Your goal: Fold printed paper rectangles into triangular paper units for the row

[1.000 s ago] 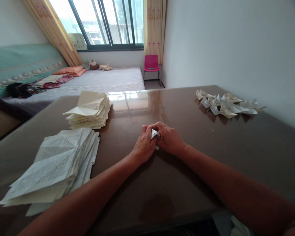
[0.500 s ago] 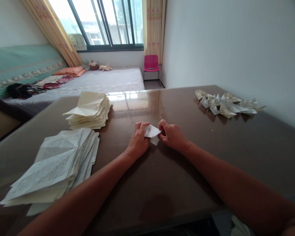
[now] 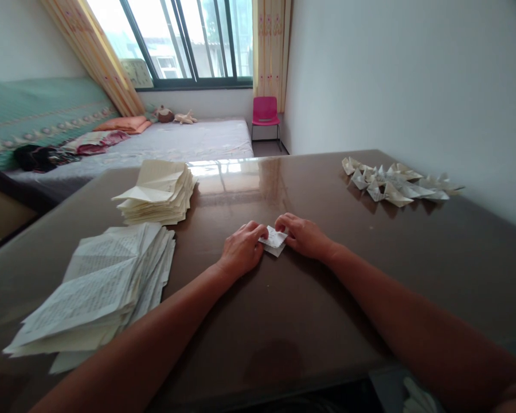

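A small folded piece of printed paper (image 3: 275,238) lies low over the brown table, between my two hands. My left hand (image 3: 246,245) grips its left corner, fingers curled and the index bent down on the top layer. On the other side, my right hand (image 3: 301,234) pinches the right corner with curled fingers. The paper shows two layers, a lower flap sticking out toward me. Both forearms rest along the table.
Loose printed sheets (image 3: 98,281) are stacked at the left, with a cream paper stack (image 3: 157,195) behind them. Several folded paper shapes (image 3: 395,182) stand at the far right of the glossy table (image 3: 223,338). Beyond are a bed (image 3: 206,137) and a pink chair (image 3: 265,112).
The folded paper has come down flatter and slightly to the right. My left hand has shifted right and lower with it, its index finger now bent over the paper.
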`<state>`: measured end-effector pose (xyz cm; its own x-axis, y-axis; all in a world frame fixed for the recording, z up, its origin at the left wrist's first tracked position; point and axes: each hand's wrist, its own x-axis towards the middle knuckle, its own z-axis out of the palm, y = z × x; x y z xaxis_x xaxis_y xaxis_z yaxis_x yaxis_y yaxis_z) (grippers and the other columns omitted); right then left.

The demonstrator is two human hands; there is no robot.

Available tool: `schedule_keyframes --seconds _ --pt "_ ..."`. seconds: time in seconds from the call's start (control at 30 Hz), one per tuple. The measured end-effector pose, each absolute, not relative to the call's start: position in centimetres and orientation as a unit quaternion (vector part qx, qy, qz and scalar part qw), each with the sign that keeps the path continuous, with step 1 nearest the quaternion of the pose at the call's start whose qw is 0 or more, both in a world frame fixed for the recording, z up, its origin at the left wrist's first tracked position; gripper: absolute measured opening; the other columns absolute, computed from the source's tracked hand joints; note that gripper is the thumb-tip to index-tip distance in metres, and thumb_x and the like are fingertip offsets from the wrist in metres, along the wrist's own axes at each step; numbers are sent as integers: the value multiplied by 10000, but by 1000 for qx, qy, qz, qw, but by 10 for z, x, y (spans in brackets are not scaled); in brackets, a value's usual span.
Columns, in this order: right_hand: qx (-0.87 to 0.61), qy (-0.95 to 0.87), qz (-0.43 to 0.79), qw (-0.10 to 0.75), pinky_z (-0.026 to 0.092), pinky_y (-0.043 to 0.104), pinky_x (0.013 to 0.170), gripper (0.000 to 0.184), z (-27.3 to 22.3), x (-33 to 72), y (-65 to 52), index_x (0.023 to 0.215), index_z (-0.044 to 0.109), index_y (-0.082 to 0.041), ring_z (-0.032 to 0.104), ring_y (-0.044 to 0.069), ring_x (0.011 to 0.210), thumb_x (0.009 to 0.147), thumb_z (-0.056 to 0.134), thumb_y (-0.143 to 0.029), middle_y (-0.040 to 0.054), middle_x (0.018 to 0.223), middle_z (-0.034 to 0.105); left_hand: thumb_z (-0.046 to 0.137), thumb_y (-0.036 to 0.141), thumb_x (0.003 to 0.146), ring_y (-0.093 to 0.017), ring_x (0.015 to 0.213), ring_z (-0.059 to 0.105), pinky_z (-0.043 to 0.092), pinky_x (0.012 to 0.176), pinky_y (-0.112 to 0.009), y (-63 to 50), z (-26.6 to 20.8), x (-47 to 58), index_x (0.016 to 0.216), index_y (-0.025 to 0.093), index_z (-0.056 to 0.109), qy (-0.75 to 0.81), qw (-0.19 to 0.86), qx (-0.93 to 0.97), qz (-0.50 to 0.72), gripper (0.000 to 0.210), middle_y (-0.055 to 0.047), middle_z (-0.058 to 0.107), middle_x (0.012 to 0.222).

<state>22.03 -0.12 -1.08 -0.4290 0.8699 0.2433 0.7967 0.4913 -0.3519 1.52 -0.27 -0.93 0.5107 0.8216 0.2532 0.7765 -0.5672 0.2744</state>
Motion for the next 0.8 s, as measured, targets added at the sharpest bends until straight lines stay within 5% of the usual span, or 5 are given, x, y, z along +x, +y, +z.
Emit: schedule_keyframes --seconds 0.47,0.63,0.8 --pt "-429 -867 185 172 392 215 653 246 -2 244 6 960 732 -277 545 84 666 790 575 -195 15 1049 609 489 252 829 -208 975 550 503 735 -306 -2 -4 -2 959 274 668 394 62 900 176 222 -17 639 1043" --pt "-428 -870 181 164 405 218 667 291 1 244 4 993 733 -296 550 83 662 779 568 -188 10 1054 616 442 285 909 -204 989 532 484 898 -357 -2 -7 2 838 216 689 341 47 912 224 266 -56 649 989" --pt "-430 -870 171 169 405 221 661 293 0 244 3 1001 735 -296 553 83 654 785 562 -198 13 1049 617 399 260 937 -195 1056 530 483 937 -361 -6 -10 8 1046 222 663 272 48 936 217 288 -68 645 1084"
